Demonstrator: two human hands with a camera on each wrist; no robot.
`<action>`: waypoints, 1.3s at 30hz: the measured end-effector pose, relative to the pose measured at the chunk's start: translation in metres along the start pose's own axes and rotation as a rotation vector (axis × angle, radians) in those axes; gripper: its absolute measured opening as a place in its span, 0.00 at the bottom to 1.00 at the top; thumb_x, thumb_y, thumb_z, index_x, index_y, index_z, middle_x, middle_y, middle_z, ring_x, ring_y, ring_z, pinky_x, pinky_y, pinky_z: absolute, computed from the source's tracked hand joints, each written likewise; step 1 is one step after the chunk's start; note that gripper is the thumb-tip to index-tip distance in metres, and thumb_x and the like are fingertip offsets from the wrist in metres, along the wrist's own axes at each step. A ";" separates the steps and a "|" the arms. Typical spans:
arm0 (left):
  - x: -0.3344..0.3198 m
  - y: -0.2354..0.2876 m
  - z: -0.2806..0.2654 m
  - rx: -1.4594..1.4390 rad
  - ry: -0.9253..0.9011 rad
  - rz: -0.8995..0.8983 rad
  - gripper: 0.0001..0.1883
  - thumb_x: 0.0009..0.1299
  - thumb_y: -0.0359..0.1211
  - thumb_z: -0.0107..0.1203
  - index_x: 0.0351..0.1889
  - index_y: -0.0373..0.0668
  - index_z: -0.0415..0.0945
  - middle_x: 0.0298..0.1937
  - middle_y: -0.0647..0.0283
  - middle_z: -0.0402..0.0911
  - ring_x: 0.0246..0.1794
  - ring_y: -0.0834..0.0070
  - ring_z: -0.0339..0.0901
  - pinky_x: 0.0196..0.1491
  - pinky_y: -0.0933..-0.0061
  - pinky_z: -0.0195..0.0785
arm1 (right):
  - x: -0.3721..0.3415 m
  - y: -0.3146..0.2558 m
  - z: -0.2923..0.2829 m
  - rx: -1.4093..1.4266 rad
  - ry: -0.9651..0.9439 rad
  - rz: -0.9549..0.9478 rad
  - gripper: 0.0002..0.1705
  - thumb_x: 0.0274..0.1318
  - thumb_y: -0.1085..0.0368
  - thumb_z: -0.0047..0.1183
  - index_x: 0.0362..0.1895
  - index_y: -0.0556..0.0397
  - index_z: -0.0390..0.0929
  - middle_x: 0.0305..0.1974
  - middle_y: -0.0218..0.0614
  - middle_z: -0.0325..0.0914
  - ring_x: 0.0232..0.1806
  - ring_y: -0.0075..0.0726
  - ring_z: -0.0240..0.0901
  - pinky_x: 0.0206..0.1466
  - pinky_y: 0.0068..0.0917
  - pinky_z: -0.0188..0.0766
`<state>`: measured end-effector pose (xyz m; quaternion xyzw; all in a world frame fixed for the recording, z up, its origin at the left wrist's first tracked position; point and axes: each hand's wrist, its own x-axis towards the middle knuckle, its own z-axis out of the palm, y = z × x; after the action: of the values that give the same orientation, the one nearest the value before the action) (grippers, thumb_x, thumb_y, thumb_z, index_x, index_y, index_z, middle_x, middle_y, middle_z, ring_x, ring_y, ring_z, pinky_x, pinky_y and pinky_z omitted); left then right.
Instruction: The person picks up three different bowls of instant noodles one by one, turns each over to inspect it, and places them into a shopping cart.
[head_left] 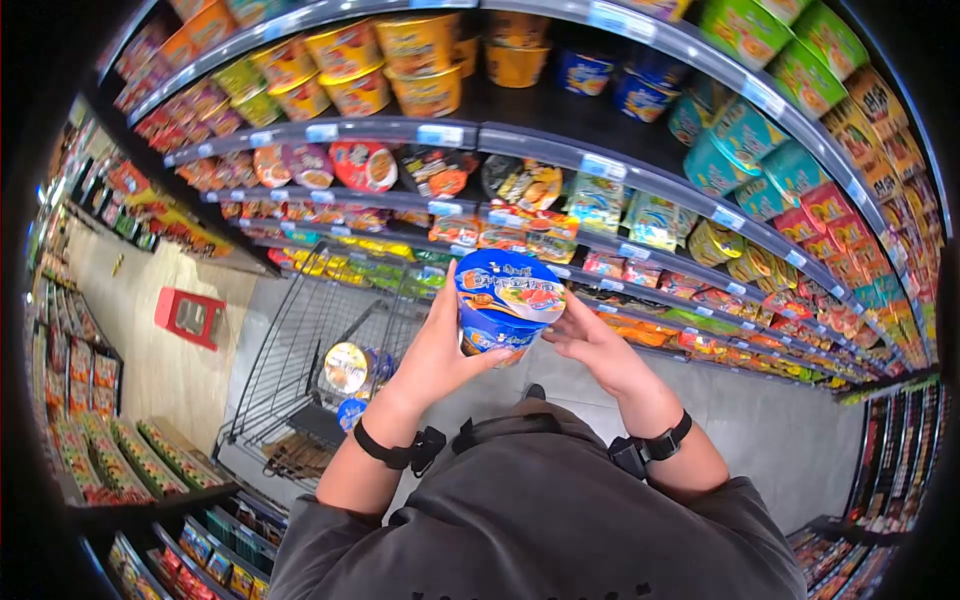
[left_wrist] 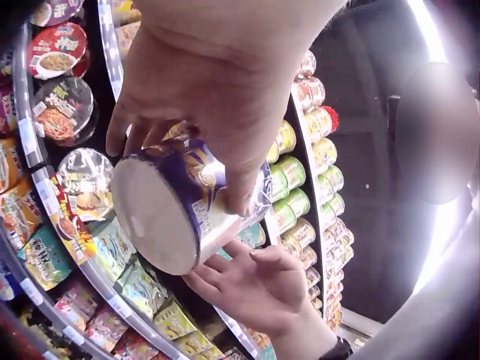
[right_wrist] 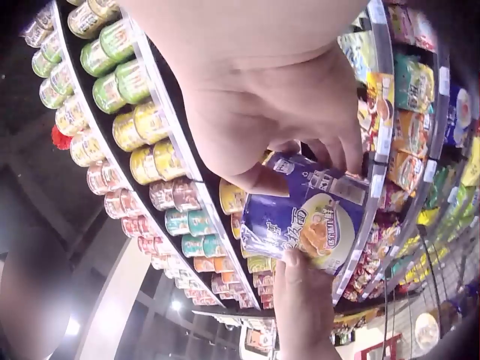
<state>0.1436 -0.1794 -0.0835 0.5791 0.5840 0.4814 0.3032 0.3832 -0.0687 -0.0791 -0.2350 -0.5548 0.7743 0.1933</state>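
Head view: left fingers (head_left: pixel 448 345) round blue tub (head_left: pixel 508 300), right fingers (head_left: pixel 600 347) open alongside.

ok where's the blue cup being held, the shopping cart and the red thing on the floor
Blue cup (head_left: pixel 512 285): head view, printed lid
Shopping cart (head_left: pixel 285 350): head view, wire side
Red thing (head_left: pixel 168 312): head view, left edge

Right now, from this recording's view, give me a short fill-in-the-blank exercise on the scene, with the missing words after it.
The left hand grips a tub whose main colour is ____.
The wire cart stands on the person's ____ side.
The band on the left wrist is ____.

Missing words: blue; left; black.
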 end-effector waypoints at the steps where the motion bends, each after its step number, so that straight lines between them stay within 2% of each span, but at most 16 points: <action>1: 0.015 0.003 0.012 0.094 -0.025 0.019 0.68 0.56 0.44 0.78 0.81 0.32 0.35 0.75 0.39 0.60 0.77 0.49 0.61 0.75 0.57 0.59 | -0.004 -0.004 -0.018 -0.014 0.017 0.002 0.52 0.57 0.77 0.47 0.84 0.50 0.39 0.80 0.41 0.52 0.81 0.43 0.50 0.80 0.45 0.52; 2: 0.029 0.007 0.023 0.189 -0.048 0.039 0.68 0.56 0.46 0.79 0.81 0.32 0.36 0.74 0.39 0.62 0.75 0.48 0.63 0.74 0.57 0.61 | -0.007 -0.008 -0.035 -0.029 0.032 0.004 0.52 0.58 0.78 0.46 0.84 0.50 0.38 0.80 0.41 0.51 0.81 0.43 0.49 0.80 0.45 0.51; 3: 0.042 0.015 0.033 0.232 -0.053 0.019 0.65 0.54 0.48 0.79 0.80 0.32 0.44 0.70 0.40 0.66 0.72 0.46 0.66 0.70 0.56 0.65 | -0.011 -0.010 -0.052 -0.023 0.043 -0.006 0.52 0.58 0.78 0.46 0.84 0.50 0.38 0.80 0.41 0.51 0.81 0.43 0.49 0.80 0.45 0.51; 6: 0.076 0.025 0.065 0.367 -0.100 0.024 0.60 0.54 0.48 0.79 0.77 0.32 0.52 0.68 0.43 0.69 0.70 0.46 0.69 0.67 0.56 0.67 | -0.022 -0.020 -0.098 -0.077 0.036 -0.149 0.53 0.59 0.82 0.45 0.84 0.49 0.35 0.81 0.48 0.47 0.83 0.47 0.44 0.81 0.47 0.50; 9: 0.104 0.037 0.096 0.316 -0.072 0.031 0.52 0.53 0.42 0.80 0.71 0.34 0.61 0.65 0.45 0.73 0.68 0.49 0.72 0.67 0.57 0.67 | -0.035 -0.034 -0.134 -0.104 0.088 -0.109 0.53 0.59 0.83 0.45 0.84 0.51 0.35 0.81 0.49 0.45 0.84 0.46 0.40 0.83 0.47 0.46; 10: 0.113 0.040 0.105 0.263 -0.030 0.040 0.48 0.53 0.39 0.81 0.68 0.36 0.65 0.64 0.47 0.76 0.66 0.52 0.74 0.67 0.58 0.67 | -0.037 -0.036 -0.145 -0.117 0.064 -0.168 0.52 0.60 0.83 0.45 0.84 0.52 0.35 0.82 0.48 0.44 0.84 0.45 0.40 0.83 0.47 0.44; 12: 0.129 0.047 0.120 0.243 -0.023 0.039 0.47 0.53 0.38 0.80 0.69 0.36 0.65 0.61 0.49 0.78 0.65 0.55 0.76 0.67 0.59 0.67 | -0.040 -0.042 -0.162 -0.127 0.046 -0.231 0.51 0.62 0.82 0.46 0.84 0.53 0.35 0.83 0.46 0.42 0.84 0.45 0.39 0.83 0.48 0.43; 14: 0.144 0.056 0.129 0.080 -0.019 -0.053 0.49 0.54 0.38 0.80 0.70 0.36 0.63 0.63 0.50 0.78 0.66 0.60 0.76 0.67 0.60 0.67 | -0.042 -0.051 -0.173 -0.116 0.056 -0.291 0.51 0.62 0.82 0.46 0.83 0.55 0.35 0.83 0.46 0.40 0.85 0.45 0.38 0.84 0.49 0.41; 16: 0.157 0.059 0.134 0.064 -0.023 -0.023 0.51 0.55 0.37 0.80 0.73 0.35 0.60 0.65 0.50 0.77 0.67 0.62 0.75 0.68 0.59 0.66 | -0.041 -0.055 -0.182 -0.126 0.085 -0.322 0.50 0.62 0.83 0.46 0.83 0.56 0.35 0.83 0.46 0.40 0.84 0.45 0.38 0.83 0.49 0.42; 18: 0.167 0.063 0.137 0.137 0.074 0.059 0.52 0.55 0.37 0.80 0.74 0.34 0.58 0.66 0.49 0.76 0.67 0.60 0.74 0.70 0.58 0.65 | -0.038 -0.063 -0.186 -0.137 0.112 -0.351 0.50 0.62 0.83 0.46 0.83 0.56 0.35 0.83 0.46 0.40 0.84 0.45 0.39 0.83 0.50 0.43; 21: 0.190 0.066 0.135 0.094 0.052 0.104 0.55 0.55 0.38 0.80 0.76 0.32 0.55 0.65 0.48 0.76 0.67 0.58 0.74 0.70 0.57 0.66 | -0.028 -0.085 -0.191 -0.293 0.152 -0.339 0.50 0.62 0.83 0.46 0.83 0.56 0.36 0.82 0.46 0.41 0.84 0.45 0.41 0.82 0.49 0.46; 23: 0.206 0.069 0.132 0.059 0.055 0.167 0.56 0.55 0.38 0.80 0.77 0.32 0.54 0.65 0.47 0.76 0.67 0.57 0.75 0.69 0.57 0.67 | -0.018 -0.097 -0.197 -0.388 0.156 -0.364 0.51 0.63 0.81 0.49 0.84 0.53 0.36 0.82 0.48 0.43 0.82 0.49 0.46 0.79 0.47 0.55; 26: 0.233 0.062 0.126 0.050 0.056 0.219 0.55 0.55 0.38 0.80 0.77 0.32 0.55 0.65 0.47 0.75 0.67 0.58 0.75 0.68 0.58 0.68 | -0.002 -0.107 -0.204 -0.260 0.164 -0.392 0.51 0.62 0.81 0.49 0.84 0.53 0.36 0.82 0.47 0.42 0.82 0.50 0.47 0.79 0.48 0.55; 31: 0.284 0.063 0.118 0.028 0.012 0.273 0.47 0.63 0.32 0.73 0.77 0.32 0.56 0.68 0.47 0.73 0.68 0.59 0.74 0.68 0.59 0.70 | 0.030 -0.129 -0.211 -0.159 0.183 -0.533 0.52 0.59 0.84 0.43 0.84 0.54 0.35 0.84 0.46 0.36 0.85 0.50 0.34 0.83 0.49 0.40; 34: 0.316 0.051 0.119 -0.084 -0.025 0.262 0.48 0.63 0.32 0.73 0.78 0.32 0.55 0.69 0.46 0.72 0.69 0.59 0.73 0.69 0.59 0.70 | 0.046 -0.138 -0.223 -0.158 0.218 -0.540 0.52 0.58 0.83 0.44 0.84 0.54 0.35 0.84 0.46 0.35 0.86 0.49 0.32 0.84 0.50 0.38; 39: 0.355 0.044 0.119 -0.050 -0.086 0.249 0.51 0.63 0.32 0.73 0.80 0.34 0.50 0.69 0.44 0.73 0.69 0.56 0.73 0.69 0.57 0.70 | 0.070 -0.142 -0.240 -0.179 0.265 -0.526 0.53 0.58 0.83 0.47 0.84 0.54 0.35 0.84 0.44 0.35 0.86 0.47 0.32 0.84 0.47 0.36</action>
<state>0.2179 0.1840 -0.0127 0.6595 0.4820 0.5041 0.2803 0.4709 0.1987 -0.0207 -0.1986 -0.6325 0.6084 0.4362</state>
